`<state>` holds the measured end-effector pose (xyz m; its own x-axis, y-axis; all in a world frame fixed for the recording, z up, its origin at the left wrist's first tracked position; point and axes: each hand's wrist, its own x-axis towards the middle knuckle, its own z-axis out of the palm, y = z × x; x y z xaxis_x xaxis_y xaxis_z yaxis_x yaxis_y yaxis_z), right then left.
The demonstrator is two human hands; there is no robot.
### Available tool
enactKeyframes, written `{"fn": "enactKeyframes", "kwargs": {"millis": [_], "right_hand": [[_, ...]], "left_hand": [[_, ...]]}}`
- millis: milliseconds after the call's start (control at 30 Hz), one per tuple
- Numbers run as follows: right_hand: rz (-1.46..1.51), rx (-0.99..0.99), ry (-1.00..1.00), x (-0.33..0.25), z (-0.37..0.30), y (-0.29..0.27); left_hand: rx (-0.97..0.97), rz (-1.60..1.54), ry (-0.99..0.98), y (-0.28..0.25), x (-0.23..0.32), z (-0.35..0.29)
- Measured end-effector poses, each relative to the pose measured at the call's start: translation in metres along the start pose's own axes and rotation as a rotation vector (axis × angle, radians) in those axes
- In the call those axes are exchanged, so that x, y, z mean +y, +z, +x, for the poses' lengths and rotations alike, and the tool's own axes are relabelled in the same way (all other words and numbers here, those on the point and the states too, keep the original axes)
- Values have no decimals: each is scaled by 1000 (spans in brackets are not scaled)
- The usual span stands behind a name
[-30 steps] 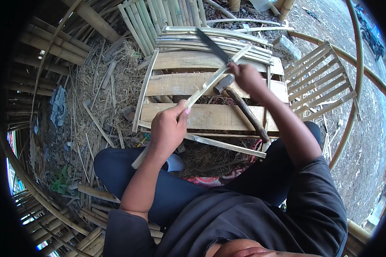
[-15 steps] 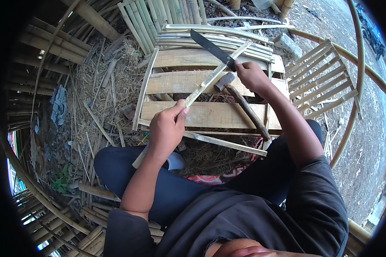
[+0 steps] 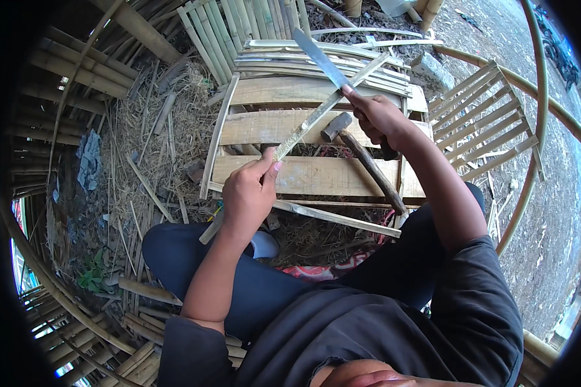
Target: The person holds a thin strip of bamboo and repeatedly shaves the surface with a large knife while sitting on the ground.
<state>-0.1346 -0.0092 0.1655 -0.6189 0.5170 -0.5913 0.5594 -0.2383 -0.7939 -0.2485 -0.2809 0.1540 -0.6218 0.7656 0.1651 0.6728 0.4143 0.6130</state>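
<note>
Straw and scraps litter the ground (image 3: pixel 155 129) around a low slatted tabletop (image 3: pixel 316 177), with a slatted rack (image 3: pixel 484 126) to its right. Above the planks, a strip (image 3: pixel 310 126) runs aslant from the left hand (image 3: pixel 246 193), which is closed around it, up toward thin slats (image 3: pixel 329 61) at the far edge. The right hand (image 3: pixel 381 121) grips a knife (image 3: pixel 319 59), fingers curled round the handle, blade pointing up and left; its base meets the strip, though contact is hard to tell. Between the hands lies a hammer (image 3: pixel 371 164).
</note>
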Motion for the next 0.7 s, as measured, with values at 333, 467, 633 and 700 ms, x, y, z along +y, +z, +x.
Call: {"fn": "enactKeyframes", "kwargs": {"millis": [333,467,633,700], "right_hand": [[281,-463,-85,5,-29,-14],[-180,211,-154,2,8,-41],[-847,544,-204,7,24,-61],[-808,532,-359,19,35,-67]], "left_hand": [[109,113,-136,-4,-37,24],[116,95,-179,-14,-37,26],[150,67,-167,-18,-42,27],[103,53,-200,-19,-39,28]]}}
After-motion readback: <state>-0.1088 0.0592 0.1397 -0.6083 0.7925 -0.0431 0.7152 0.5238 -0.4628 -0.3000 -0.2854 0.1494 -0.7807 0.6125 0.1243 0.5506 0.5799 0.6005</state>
